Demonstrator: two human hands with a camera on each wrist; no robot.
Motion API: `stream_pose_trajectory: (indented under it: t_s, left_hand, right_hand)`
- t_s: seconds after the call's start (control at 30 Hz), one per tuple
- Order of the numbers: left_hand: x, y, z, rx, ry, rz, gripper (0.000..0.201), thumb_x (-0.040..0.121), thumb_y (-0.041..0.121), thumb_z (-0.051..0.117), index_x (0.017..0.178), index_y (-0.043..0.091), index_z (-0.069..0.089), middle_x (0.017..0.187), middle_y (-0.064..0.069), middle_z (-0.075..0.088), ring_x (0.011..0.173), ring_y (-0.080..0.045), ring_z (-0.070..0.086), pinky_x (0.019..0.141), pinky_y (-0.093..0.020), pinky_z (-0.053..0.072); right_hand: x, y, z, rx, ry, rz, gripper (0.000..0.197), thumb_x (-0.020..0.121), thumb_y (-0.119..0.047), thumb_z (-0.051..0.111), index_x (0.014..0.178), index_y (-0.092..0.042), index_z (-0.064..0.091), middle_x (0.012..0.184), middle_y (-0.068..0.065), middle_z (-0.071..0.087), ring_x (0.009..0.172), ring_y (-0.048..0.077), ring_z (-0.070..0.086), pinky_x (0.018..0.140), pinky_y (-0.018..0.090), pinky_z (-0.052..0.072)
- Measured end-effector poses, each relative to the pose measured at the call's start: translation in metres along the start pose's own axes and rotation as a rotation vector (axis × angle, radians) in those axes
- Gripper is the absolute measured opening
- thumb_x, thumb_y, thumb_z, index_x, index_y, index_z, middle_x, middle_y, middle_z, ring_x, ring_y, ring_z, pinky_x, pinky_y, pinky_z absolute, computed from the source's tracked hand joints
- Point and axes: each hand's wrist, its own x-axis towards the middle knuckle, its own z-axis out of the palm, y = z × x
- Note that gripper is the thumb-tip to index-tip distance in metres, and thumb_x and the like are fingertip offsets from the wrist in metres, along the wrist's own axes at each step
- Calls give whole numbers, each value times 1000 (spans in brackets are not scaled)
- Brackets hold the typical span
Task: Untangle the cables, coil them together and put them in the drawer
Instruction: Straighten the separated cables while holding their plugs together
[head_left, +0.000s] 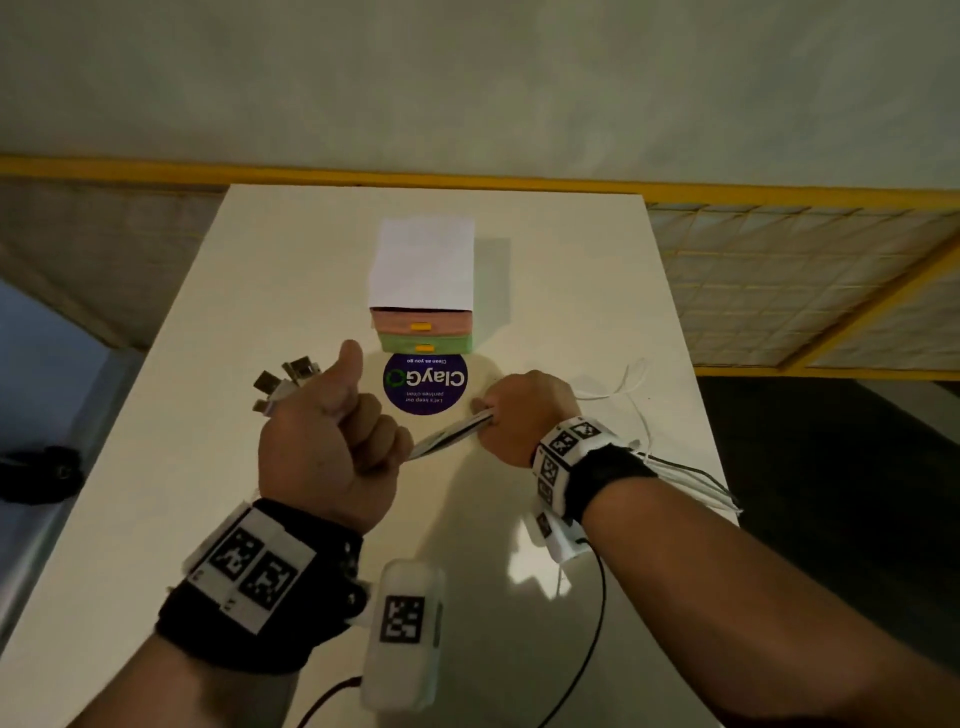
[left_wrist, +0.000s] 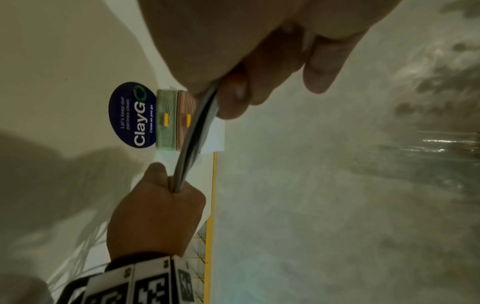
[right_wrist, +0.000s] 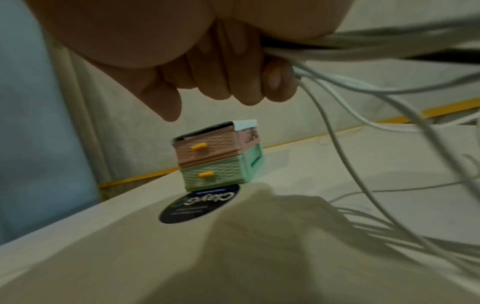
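both hands are raised above the pale counter (head_left: 218, 519) with a bundle of white cables (head_left: 447, 435) stretched taut between them. the left hand (head_left: 327, 441) is a fist around one end of the bundle, thumb sticking up, and the plug ends (head_left: 288, 382) fan out past its far side. the right hand (head_left: 519, 415) is also curled tight around the cables, pinching them between thumb and fingers — the left wrist view shows the strands running in a flat, slightly bowed band from one fist into the other. past the right hand the loose lengths trail off to that hand's outer side, some drooping over the counter's edge by the wrist, a few looping onto the surface just beyond the knuckles. in the right wrist view these tails hang down in separate, blurred strands below the curled fingers (right_wrist: 275, 80).

beyond the gap between the hands lies a round dark-blue sticker (head_left: 425, 384) printed "claygo", stuck flat on the counter. just past it, touching its far edge, stands a small drawer unit (head_left: 422, 291) with a white top. it has a pink drawer (head_left: 422, 325) above and a green drawer (head_left: 423, 344) below, each with a yellow handle. the pink one sits a little forward of the white top; the green one looks pushed in.

both wrists wear black straps carrying white marker-printed blocks.
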Motion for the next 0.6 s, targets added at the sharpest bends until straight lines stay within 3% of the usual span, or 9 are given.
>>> stream_pose_trajectory:
  t_s: [0.07,0.13,0.2,0.27,0.3,0.37,0.43,0.6]
  left_hand:
    - [2,-4,-1,-1,18,-4,56,98,29,51,51,22,21,41,5,13,47,-18,1,45,-29,13]
    - [6,-7,-4,-1,57,0,56,97,27,53,51,23,21,42,6,12,47,-18,1,46,-29,12]
    - [11,-8,-10,10,90,1,56,96,27,54,51,24,21,42,6,12,46,-18,2,45,-29,13]
    - [12,-10,-12,40,106,6,58,96,24,53,49,24,21,42,6,13,43,-16,4,46,-29,14]
    - [12,-12,-12,55,111,13,58,97,23,53,48,24,21,41,6,13,42,-15,5,47,-30,13]
    - [11,-12,-10,63,114,32,57,96,21,53,49,24,22,42,6,13,38,-13,8,48,-30,11]
    - [10,-10,-8,77,96,51,55,95,21,54,50,23,22,42,5,13,37,-13,10,45,-28,13]
    - [9,-13,-2,149,23,53,57,93,23,54,47,22,20,40,5,13,35,-12,12,44,-28,18]
  right_hand:
    - [2,11,5,3,-58,67,31,84,-41,42,95,-26,67,99,-5,69,93,23,65,77,31,52]
    - [-1,11,7,-59,-105,69,22,80,-38,44,83,-24,61,91,-3,67,92,25,65,79,31,47]
    - [-10,0,8,-112,-69,21,12,76,-37,47,75,-25,51,80,-6,61,92,23,61,92,37,39]
    - [-24,-23,8,57,45,-135,15,74,-34,57,88,-28,57,84,-8,64,95,21,59,108,43,30]
    - [-30,-36,7,171,80,-230,23,75,-31,62,98,-25,59,88,-5,67,93,22,61,107,43,35]
    - [-39,-61,2,301,55,-362,27,83,-26,64,105,-15,57,87,8,68,81,31,64,81,39,51]
    - [-41,-71,0,319,31,-374,23,89,-26,59,103,-9,53,79,13,65,69,36,60,61,37,49]
    - [-36,-54,3,200,37,-316,22,92,-36,48,74,-23,49,59,-4,47,62,25,54,62,32,50]
